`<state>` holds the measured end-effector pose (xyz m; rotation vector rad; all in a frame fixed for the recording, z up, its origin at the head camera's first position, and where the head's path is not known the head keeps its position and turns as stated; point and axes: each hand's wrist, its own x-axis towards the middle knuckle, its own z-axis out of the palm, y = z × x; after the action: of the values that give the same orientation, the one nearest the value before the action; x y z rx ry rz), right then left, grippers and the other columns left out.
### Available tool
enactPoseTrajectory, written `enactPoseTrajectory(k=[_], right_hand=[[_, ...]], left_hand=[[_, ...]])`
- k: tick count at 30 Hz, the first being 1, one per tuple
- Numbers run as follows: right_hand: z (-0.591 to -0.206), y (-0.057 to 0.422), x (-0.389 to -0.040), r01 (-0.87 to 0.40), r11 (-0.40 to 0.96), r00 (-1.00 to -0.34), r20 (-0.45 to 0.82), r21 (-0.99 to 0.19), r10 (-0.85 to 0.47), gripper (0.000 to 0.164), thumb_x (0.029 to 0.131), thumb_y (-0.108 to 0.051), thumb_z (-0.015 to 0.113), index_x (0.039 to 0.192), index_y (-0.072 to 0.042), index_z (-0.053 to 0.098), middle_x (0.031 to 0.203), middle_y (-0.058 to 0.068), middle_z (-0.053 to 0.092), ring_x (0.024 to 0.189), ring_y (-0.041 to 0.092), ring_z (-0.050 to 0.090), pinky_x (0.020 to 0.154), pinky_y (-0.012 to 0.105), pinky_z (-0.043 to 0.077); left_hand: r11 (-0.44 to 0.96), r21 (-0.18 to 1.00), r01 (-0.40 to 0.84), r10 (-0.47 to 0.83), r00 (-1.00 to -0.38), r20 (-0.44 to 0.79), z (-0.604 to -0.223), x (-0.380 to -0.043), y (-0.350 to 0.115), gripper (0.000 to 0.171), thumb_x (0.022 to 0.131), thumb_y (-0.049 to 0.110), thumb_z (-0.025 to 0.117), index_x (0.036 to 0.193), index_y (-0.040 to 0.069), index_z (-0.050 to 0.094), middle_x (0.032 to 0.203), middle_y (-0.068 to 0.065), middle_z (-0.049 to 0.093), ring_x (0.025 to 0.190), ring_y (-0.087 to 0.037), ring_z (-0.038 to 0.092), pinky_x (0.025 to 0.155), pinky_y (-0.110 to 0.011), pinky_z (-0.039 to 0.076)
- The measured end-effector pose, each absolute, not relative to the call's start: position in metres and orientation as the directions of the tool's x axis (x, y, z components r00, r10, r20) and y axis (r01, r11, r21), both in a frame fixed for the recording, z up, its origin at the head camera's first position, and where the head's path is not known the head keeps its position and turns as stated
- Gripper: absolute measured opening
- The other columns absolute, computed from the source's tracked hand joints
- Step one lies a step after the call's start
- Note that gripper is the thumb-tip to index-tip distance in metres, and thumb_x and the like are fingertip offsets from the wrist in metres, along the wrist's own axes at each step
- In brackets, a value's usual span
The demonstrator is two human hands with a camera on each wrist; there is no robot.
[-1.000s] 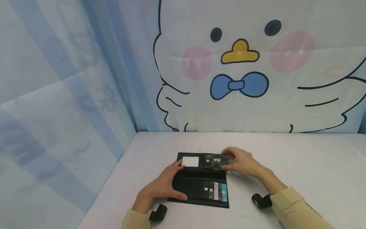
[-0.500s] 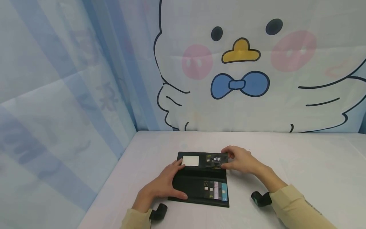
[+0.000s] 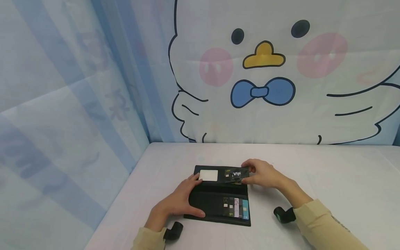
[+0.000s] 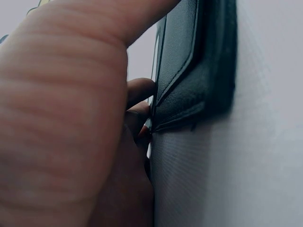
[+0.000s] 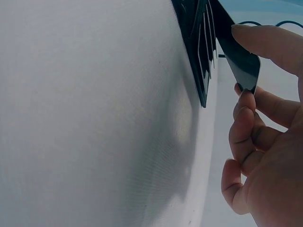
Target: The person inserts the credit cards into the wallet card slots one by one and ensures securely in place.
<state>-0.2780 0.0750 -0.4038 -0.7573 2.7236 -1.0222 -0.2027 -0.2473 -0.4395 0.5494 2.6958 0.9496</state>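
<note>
A long black wallet (image 3: 209, 198) lies unfolded on the white table, its fold running across the middle. My left hand (image 3: 178, 199) rests on the wallet's left side, thumb on the near panel and fingers on the far one. In the head view my right hand (image 3: 267, 175) pinches the edge of a black "Vip" card (image 3: 236, 174) between thumb and fingers. In the right wrist view this card (image 5: 244, 61) tilts up from the wallet, its inner end hidden. Several cards (image 3: 236, 207) fill the slots of the near panel. A white rectangle (image 3: 208, 175) shows on the far panel.
The white tabletop (image 3: 328, 180) reaches to a printed cloth backdrop (image 3: 262, 121) behind and a blue-striped curtain (image 3: 78, 139) at the left. Black wrist cameras (image 3: 173, 231) sit by both cuffs, close above the table.
The Vip card has tilted very slightly in my right hand's pinch. Wallet and left hand keep their places; the view itself shifts a little.
</note>
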Motion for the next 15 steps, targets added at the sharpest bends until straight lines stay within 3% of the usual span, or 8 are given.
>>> enactPoseTrajectory(k=[15], right_hand=[[-0.4049,0.0736,-0.2819,-0.394,0.628,-0.863,0.036,-0.671,-0.504,0.057,0.080,-0.022,0.083,0.126,0.003,0.062,0.095,0.006,0.055,0.090,0.024,0.050,0.072,0.037,0.044]], left_hand=[[0.721,0.640,0.264,0.415,-0.905,-0.095,-0.4386,-0.2026,-0.2475,0.108,0.071,0.048,0.089,0.157,0.011,0.036,0.167,-0.005,0.017,0.153,-0.031,0.012,0.117,-0.060,0.018]])
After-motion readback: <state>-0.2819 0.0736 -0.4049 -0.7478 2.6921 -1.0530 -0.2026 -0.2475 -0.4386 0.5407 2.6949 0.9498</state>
